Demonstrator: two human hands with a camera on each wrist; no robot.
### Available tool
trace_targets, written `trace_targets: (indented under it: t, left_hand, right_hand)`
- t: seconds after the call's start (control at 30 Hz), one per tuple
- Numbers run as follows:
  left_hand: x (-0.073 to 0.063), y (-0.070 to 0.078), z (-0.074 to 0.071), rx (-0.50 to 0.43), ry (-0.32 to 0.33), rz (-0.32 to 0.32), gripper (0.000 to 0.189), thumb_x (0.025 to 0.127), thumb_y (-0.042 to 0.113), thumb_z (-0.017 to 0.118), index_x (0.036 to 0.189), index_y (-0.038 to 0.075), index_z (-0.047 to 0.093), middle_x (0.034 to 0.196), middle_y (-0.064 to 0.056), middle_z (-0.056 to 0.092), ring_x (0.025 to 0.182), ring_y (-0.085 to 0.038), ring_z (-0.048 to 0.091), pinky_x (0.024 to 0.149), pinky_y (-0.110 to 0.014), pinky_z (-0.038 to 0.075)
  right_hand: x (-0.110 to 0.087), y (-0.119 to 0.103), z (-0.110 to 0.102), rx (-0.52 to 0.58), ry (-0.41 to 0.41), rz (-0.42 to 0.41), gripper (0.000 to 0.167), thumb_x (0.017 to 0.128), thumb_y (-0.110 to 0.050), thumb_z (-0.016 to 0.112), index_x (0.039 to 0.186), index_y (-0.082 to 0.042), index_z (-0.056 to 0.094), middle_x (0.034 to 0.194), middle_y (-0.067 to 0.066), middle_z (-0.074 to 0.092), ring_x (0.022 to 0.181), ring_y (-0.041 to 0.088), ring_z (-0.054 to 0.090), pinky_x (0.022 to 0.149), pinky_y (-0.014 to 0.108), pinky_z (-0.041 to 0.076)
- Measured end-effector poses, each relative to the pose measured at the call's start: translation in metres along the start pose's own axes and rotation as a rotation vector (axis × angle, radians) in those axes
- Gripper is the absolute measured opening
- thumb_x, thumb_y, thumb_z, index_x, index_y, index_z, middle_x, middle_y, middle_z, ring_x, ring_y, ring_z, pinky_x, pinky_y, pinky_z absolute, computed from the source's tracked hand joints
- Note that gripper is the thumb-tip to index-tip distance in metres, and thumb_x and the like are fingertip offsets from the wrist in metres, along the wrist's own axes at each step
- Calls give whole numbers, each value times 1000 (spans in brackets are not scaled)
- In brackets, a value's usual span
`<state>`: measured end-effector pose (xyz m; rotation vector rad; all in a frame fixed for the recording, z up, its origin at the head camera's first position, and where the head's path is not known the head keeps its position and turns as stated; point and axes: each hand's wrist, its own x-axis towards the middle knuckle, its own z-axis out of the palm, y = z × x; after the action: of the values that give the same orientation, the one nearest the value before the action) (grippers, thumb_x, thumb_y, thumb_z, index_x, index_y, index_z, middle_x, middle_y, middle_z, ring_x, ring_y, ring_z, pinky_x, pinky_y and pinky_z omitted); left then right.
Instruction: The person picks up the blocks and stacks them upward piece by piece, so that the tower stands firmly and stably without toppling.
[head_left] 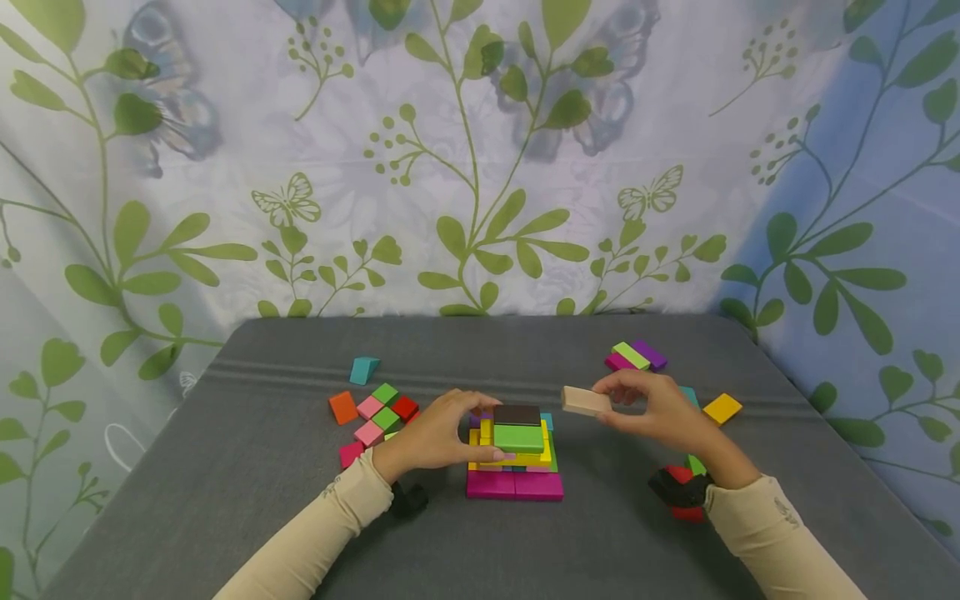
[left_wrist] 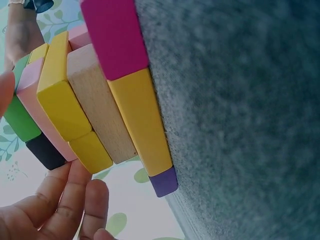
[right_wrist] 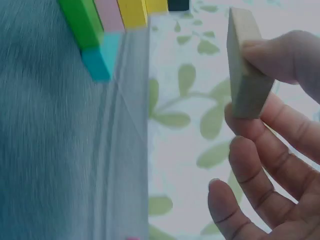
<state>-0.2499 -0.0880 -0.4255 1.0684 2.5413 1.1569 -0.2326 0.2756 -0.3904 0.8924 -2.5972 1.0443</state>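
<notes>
A tower of colored wooden blocks (head_left: pixel 514 485) rises from the table, magenta blocks in its bottom layer. Its top shows a dark block (head_left: pixel 517 414) behind a green block (head_left: pixel 519 438). My left hand (head_left: pixel 442 433) holds the tower's upper layers from the left, thumb at the front and fingers at the back. In the left wrist view, the fingertips (left_wrist: pixel 95 197) lie at the ends of the black and pink blocks. To the right of the tower, my right hand (head_left: pixel 656 408) pinches a plain wooden block (head_left: pixel 587 401) in the air, between thumb and fingers.
Loose pink, green and red blocks (head_left: pixel 369 433) lie left of the tower, near an orange block (head_left: pixel 343 407) and a teal block (head_left: pixel 363 370). Farther right are a purple block (head_left: pixel 648 355), a yellow block (head_left: pixel 722 408) and red blocks (head_left: pixel 687 514) partly behind the right wrist. A patterned curtain (head_left: pixel 480 167) hangs behind.
</notes>
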Motion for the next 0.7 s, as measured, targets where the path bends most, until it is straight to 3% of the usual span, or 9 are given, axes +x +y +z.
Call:
trace_targets:
  t: [0.4,0.7]
  left_hand:
    - [1,0,-1,12,-10,-23,70,91,39,88,147,3,63,134,-8,67,124,-29,58,106,-53,52]
    - [1,1,-2,7,-10,-1,65,92,37,88,142,1,65,132,-8,68,121,-30,58,105,-54,52]
  right_hand:
    - [31,-15,45,85,-79,-38,25,93,-6,84,117,-5,78,109,2,75,91,26,66,84,43,59]
    - [45,-27,62,88,-123,-58,24,94,-10,85,116,-6,77,110,1,75,94,34,66,86,50,59]
